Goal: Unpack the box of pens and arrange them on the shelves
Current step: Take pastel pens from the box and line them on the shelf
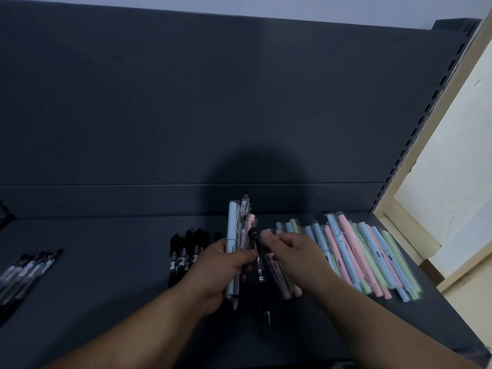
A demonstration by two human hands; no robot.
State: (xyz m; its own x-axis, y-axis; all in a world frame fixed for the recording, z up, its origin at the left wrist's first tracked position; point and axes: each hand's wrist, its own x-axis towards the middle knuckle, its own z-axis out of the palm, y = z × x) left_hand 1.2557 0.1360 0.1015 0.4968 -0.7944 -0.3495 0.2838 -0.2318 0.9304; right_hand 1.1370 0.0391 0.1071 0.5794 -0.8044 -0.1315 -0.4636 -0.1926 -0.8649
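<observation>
My left hand [223,267] grips an upright bundle of wrapped pens [235,230], pale blue, grey and pink among them. My right hand [290,251] pinches a black pen [259,265] that hangs just right of the bundle, tip pointing down toward me. Both hands hover over the dark shelf [106,262]. A row of pastel pens [372,259] in blue, pink and green lies on the shelf to the right. A group of black pens [186,251] lies just left of my left hand, partly hidden by it.
Several dark pens with clear barrels [29,270] lie at the shelf's left end. The shelf's dark back panel [213,102] rises behind. A slotted upright [426,110] and a cream wall [458,155] bound the right side.
</observation>
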